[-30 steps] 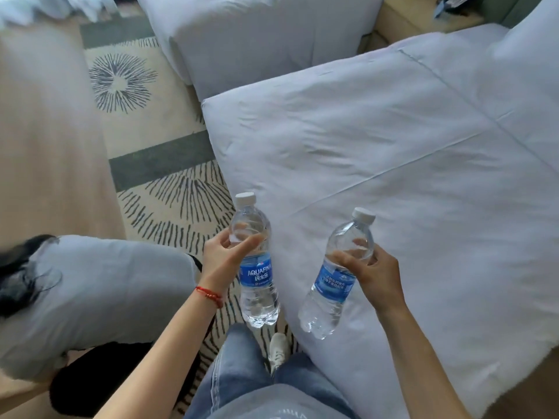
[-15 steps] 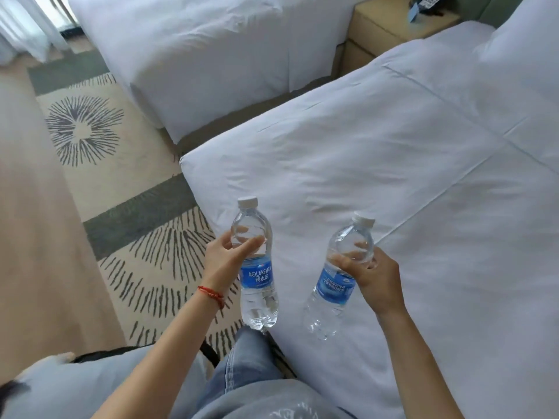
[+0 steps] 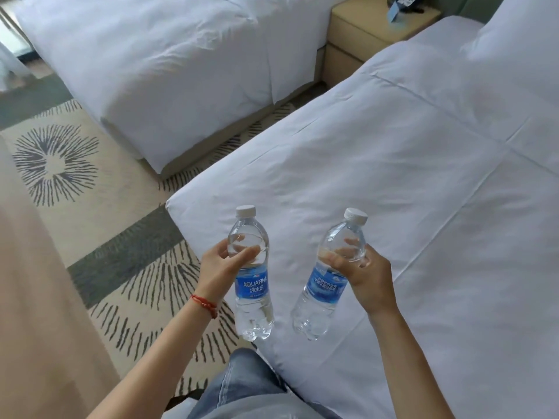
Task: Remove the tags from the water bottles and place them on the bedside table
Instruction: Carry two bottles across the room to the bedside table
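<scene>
Standing at the foot corner of the near white-sheeted bed (image 3: 393,176). The left hand (image 3: 222,269) grips the upper body of a clear plastic water bottle with a white cap and blue Aquafina label (image 3: 252,285), thumb across the front, bottle close to upright. The right hand (image 3: 361,272) is wrapped round the shoulder of a second clear, white-capped, blue-labelled bottle (image 3: 328,282), which leans with its cap tipped up and to the right. The bottles are near each other but apart, both in the air over the bed corner. The tan wooden bedside table (image 3: 360,28) sits far ahead and to the right, between the two beds, well apart from both hands; the right hand looks the nearer to it. Both blue labels are on, so by my reading peeling is not yet begun, and with each hand full one bottle would likely need setting down first. Patterned beige-and-grey carpet (image 3: 90,231) lies to the left.
</scene>
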`<state>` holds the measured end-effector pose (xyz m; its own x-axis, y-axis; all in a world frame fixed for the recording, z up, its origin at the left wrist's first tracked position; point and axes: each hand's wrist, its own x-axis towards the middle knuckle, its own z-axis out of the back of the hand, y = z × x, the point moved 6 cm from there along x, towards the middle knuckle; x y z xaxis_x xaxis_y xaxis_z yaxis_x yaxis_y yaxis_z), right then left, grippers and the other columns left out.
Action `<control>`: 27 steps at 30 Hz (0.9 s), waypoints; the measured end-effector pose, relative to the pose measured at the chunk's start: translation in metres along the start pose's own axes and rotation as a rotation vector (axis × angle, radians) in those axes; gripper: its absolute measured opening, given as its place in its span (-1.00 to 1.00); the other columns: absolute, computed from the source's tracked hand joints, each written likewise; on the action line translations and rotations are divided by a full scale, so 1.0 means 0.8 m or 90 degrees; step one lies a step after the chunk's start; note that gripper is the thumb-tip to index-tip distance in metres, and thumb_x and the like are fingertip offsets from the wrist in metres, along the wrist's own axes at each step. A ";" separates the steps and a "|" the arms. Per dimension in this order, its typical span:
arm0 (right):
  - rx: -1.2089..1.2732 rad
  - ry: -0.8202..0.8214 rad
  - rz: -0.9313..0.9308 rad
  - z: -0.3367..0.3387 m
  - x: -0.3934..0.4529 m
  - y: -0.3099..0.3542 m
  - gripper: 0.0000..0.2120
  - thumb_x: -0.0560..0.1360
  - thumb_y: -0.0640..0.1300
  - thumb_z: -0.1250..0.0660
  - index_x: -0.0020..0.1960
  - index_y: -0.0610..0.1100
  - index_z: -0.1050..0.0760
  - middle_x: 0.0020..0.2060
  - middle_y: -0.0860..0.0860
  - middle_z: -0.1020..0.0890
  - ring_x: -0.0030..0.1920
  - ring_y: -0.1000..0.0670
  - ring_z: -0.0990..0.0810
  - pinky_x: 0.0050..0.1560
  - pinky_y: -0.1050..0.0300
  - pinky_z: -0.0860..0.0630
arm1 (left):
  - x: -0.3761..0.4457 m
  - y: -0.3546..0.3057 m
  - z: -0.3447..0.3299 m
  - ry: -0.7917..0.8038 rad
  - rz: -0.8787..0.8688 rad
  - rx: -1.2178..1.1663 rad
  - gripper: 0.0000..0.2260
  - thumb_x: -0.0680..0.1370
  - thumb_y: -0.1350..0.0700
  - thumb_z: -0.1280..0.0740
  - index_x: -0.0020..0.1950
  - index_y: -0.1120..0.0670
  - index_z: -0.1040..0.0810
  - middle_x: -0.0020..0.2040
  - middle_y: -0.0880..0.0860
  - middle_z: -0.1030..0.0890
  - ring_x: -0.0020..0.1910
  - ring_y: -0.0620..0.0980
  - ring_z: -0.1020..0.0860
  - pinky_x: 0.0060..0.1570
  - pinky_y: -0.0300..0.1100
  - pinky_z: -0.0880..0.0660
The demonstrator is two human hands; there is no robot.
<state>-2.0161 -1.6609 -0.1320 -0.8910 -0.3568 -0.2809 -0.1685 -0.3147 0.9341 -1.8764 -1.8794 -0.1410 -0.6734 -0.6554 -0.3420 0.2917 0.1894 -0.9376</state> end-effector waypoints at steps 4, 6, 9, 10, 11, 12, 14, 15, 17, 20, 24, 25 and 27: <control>-0.023 0.012 -0.004 -0.011 0.026 0.001 -0.72 0.24 -0.02 -0.54 -0.12 -0.09 -0.60 -0.32 0.40 -0.61 -0.25 0.35 -0.58 -0.20 0.27 -0.49 | 0.018 0.000 0.012 -0.037 0.004 -0.008 -0.87 0.35 0.14 -0.46 -0.14 0.06 -0.59 -0.24 0.01 -0.66 -0.33 -0.16 -0.64 -0.38 -0.41 -0.50; -0.022 0.020 -0.004 -0.022 0.034 0.004 -0.73 0.24 -0.03 -0.54 -0.12 -0.09 -0.60 -0.33 0.42 -0.60 -0.25 0.38 -0.57 -0.23 0.34 -0.48 | 0.027 -0.001 0.022 -0.047 0.009 -0.015 -0.85 0.36 0.15 -0.45 -0.10 0.09 -0.59 -0.20 0.04 -0.66 -0.32 -0.16 -0.64 -0.37 -0.41 -0.50; -0.019 0.031 -0.010 -0.047 0.047 0.008 -0.73 0.24 -0.05 -0.54 -0.10 -0.10 -0.61 -0.32 0.35 -0.63 -0.24 0.35 -0.58 -0.22 0.33 -0.48 | 0.046 -0.004 0.044 -0.058 0.007 -0.027 -0.84 0.37 0.16 -0.45 -0.08 0.08 -0.60 -0.19 0.02 -0.67 -0.29 -0.15 -0.64 -0.35 -0.40 -0.50; -0.016 0.036 -0.011 -0.058 0.051 0.011 -0.74 0.25 -0.06 -0.54 -0.11 -0.09 -0.61 -0.31 0.33 -0.64 -0.24 0.33 -0.59 -0.23 0.33 -0.49 | 0.054 -0.006 0.053 -0.062 0.006 -0.034 -0.85 0.37 0.16 -0.45 -0.08 0.07 -0.60 -0.21 -0.01 -0.68 -0.29 -0.15 -0.65 -0.36 -0.40 -0.51; -0.015 0.040 -0.011 -0.071 0.055 0.015 -0.76 0.25 -0.07 -0.54 -0.13 -0.07 -0.60 -0.30 0.34 -0.64 -0.25 0.31 -0.60 -0.26 0.36 -0.49 | 0.063 -0.007 0.064 -0.065 0.003 -0.040 -0.85 0.36 0.17 -0.46 -0.09 0.06 -0.60 -0.24 -0.02 -0.68 -0.29 -0.14 -0.65 -0.36 -0.40 -0.50; -0.013 0.043 -0.010 -0.086 0.060 0.018 -0.78 0.24 -0.07 -0.54 -0.15 -0.05 -0.60 -0.30 0.35 -0.64 -0.25 0.30 -0.60 -0.28 0.39 -0.50 | 0.074 -0.008 0.077 -0.068 0.002 -0.045 -0.84 0.36 0.17 -0.46 -0.09 0.06 -0.60 -0.26 -0.03 -0.69 -0.30 -0.14 -0.65 -0.36 -0.39 -0.50; -0.010 0.043 -0.013 -0.120 0.071 0.027 -0.80 0.24 -0.07 -0.55 -0.18 -0.04 -0.60 -0.30 0.35 -0.64 -0.25 0.29 -0.60 -0.28 0.40 -0.51 | 0.098 -0.012 0.106 -0.073 0.005 -0.054 -0.85 0.35 0.18 -0.47 -0.11 0.03 -0.60 -0.31 -0.07 -0.69 -0.31 -0.16 -0.64 -0.37 -0.40 -0.50; -0.012 0.042 -0.013 -0.139 0.076 0.032 -0.79 0.24 -0.07 -0.55 -0.17 -0.06 -0.60 -0.30 0.35 -0.64 -0.25 0.29 -0.60 -0.25 0.37 -0.51 | 0.111 -0.015 0.122 -0.074 0.004 -0.059 -0.85 0.35 0.18 -0.47 -0.13 0.02 -0.60 -0.32 -0.10 -0.69 -0.32 -0.18 -0.64 -0.37 -0.40 -0.50; -0.017 0.034 -0.013 -0.183 0.088 0.043 -0.80 0.25 -0.08 -0.54 -0.18 -0.06 -0.60 -0.32 0.26 -0.66 -0.27 0.25 -0.61 -0.19 0.24 -0.54 | 0.139 -0.020 0.159 -0.073 0.005 -0.062 -0.85 0.34 0.17 -0.47 -0.14 0.01 -0.60 -0.31 -0.11 -0.69 -0.31 -0.17 -0.64 -0.37 -0.40 -0.50; -0.014 0.017 -0.010 -0.257 0.104 0.068 -0.82 0.25 -0.09 -0.54 -0.22 0.02 -0.57 -0.31 0.14 -0.67 -0.27 0.21 -0.61 -0.21 0.24 -0.54 | 0.184 -0.035 0.225 -0.073 0.011 -0.052 -0.86 0.33 0.17 -0.48 -0.17 -0.01 -0.61 -0.30 -0.12 -0.69 -0.29 -0.17 -0.64 -0.35 -0.38 -0.51; -0.002 0.019 -0.013 -0.358 0.130 0.102 -0.81 0.25 -0.07 -0.54 -0.19 -0.02 -0.57 -0.35 0.26 -0.65 -0.28 0.30 -0.59 -0.30 0.39 -0.52 | 0.243 -0.058 0.317 -0.067 0.018 -0.019 -0.87 0.34 0.17 -0.48 -0.18 -0.02 -0.61 -0.29 -0.05 -0.68 -0.28 -0.13 -0.64 -0.31 -0.33 -0.54; -0.001 0.024 -0.010 -0.382 0.137 0.110 -0.80 0.26 -0.07 -0.54 -0.18 -0.07 -0.58 -0.34 0.32 -0.64 -0.27 0.32 -0.59 -0.31 0.42 -0.51 | 0.255 -0.064 0.338 -0.070 0.021 -0.014 -0.87 0.34 0.16 -0.48 -0.17 -0.01 -0.61 -0.27 -0.03 -0.68 -0.28 -0.12 -0.64 -0.30 -0.31 -0.54; -0.002 0.041 -0.009 -0.427 0.151 0.126 -0.80 0.27 -0.09 -0.53 -0.16 -0.09 -0.59 -0.33 0.34 -0.63 -0.25 0.34 -0.59 -0.32 0.43 -0.50 | 0.277 -0.074 0.377 -0.077 0.018 -0.006 -0.85 0.33 0.16 -0.49 -0.17 -0.02 -0.60 -0.24 -0.02 -0.67 -0.28 -0.11 -0.64 -0.29 -0.31 -0.55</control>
<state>-1.9966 -2.0359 -0.1465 -0.8593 -0.4085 -0.3077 -0.1797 -0.3221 0.9295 -1.8381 -2.2562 -0.1422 -0.5780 -0.7330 -0.3585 0.3025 0.2155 -0.9285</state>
